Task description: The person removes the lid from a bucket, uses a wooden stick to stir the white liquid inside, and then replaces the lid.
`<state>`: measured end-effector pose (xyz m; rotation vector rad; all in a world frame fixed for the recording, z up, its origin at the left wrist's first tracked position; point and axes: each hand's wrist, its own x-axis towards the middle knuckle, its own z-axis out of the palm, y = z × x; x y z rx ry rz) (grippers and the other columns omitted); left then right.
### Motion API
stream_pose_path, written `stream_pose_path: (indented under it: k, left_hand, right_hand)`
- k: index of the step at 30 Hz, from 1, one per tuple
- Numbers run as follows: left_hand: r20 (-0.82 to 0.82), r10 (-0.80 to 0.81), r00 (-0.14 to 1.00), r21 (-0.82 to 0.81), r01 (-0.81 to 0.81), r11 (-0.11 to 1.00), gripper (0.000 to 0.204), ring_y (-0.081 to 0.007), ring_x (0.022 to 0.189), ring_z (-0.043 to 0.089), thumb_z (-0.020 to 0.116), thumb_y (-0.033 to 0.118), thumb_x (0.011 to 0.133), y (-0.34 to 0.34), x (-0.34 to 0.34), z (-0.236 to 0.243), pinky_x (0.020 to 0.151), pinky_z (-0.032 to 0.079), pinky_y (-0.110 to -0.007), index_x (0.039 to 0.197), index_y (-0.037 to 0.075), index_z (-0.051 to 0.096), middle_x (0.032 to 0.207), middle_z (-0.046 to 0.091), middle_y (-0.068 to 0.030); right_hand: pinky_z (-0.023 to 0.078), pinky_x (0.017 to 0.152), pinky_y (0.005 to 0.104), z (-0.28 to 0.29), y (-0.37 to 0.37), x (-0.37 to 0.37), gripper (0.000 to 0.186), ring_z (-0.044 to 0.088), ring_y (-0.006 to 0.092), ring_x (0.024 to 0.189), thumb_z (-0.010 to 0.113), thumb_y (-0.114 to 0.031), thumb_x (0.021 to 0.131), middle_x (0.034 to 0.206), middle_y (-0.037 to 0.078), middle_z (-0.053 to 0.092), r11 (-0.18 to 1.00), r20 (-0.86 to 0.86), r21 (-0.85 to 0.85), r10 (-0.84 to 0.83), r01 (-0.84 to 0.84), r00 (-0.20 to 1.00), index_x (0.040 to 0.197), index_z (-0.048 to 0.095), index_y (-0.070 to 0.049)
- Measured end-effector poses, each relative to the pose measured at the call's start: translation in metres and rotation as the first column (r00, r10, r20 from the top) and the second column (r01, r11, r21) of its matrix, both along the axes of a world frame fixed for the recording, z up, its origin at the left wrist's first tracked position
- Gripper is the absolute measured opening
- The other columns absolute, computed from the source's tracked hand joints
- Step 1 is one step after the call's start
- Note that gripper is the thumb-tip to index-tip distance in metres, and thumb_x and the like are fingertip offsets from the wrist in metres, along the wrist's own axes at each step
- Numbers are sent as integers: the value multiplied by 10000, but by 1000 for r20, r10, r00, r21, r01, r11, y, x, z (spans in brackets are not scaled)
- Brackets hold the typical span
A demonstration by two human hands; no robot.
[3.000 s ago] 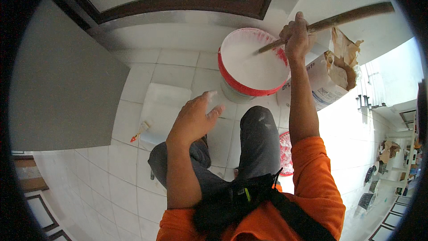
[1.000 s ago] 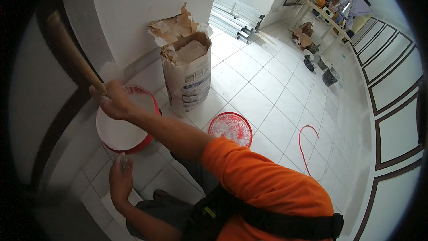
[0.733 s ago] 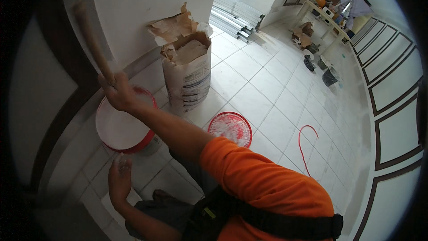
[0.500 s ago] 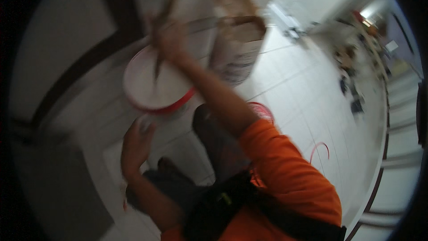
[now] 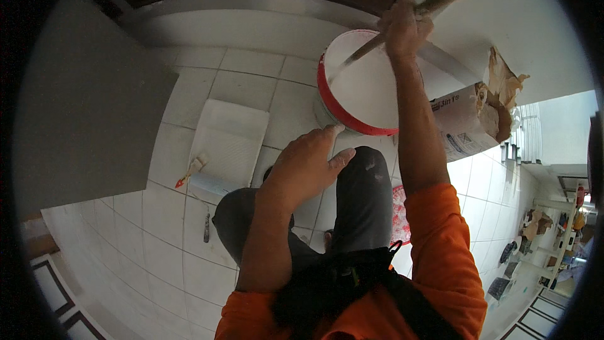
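Observation:
My right hand [image 5: 404,30] is wrapped around a long wooden stick [image 5: 363,49], which slants down into a round bucket with a red rim [image 5: 332,99]. The bucket holds a pale, whitish mass [image 5: 368,85], and the stick's lower end rests in it. Below the bucket's near left side is my left hand [image 5: 309,162], with fingers stretched out, thumb apart and nothing held. Its fingertips come right up to the bucket wall; I cannot tell if they touch. White residue marks the fingers of both hands.
Right of the bucket stands an opened, torn paper sack [image 5: 469,119]. A white tray [image 5: 229,129] lies on the tiles at left, with a small brush [image 5: 194,167] and a dark-handled tool [image 5: 206,226] nearby. A red-patterned round object [image 5: 401,214] sits beside my right knee.
The view has swung, so the bucket and sack now appear farther right. My left hand has come nearer the bucket, its fingers extended. My right hand still grips the stick.

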<state>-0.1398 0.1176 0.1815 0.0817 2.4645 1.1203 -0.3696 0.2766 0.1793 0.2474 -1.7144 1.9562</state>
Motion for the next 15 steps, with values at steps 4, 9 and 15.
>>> stream_pose_path:
  k: [4,9,15]
  left_hand:
    - [-71,0,997,-23,-1,1000,566,-364,1240,595,580,395,996,6,1,-3,1069,451,-451,1403,8,512,1371,584,-229]
    - [-129,14,992,-35,-19,999,591,-370,1206,616,607,412,979,-2,-5,-18,1048,467,-445,1400,9,509,1336,606,-239]
    - [-62,-4,998,-60,0,998,589,-348,1178,642,623,423,973,5,-21,-25,1007,495,-424,1400,31,518,1319,614,-251]
  right_hand:
    - [377,493,308,-36,69,-44,481,452,99,532,655,-444,967,597,9,511,916,11,320,-260,243,965,695,574,-56]
    - [368,502,303,-59,99,19,470,426,98,530,626,-416,987,577,0,476,918,179,379,-197,117,964,668,540,-82]
    - [387,521,326,-46,151,144,344,439,127,550,595,-269,1007,641,0,453,992,298,-120,-1,38,955,732,496,-89]
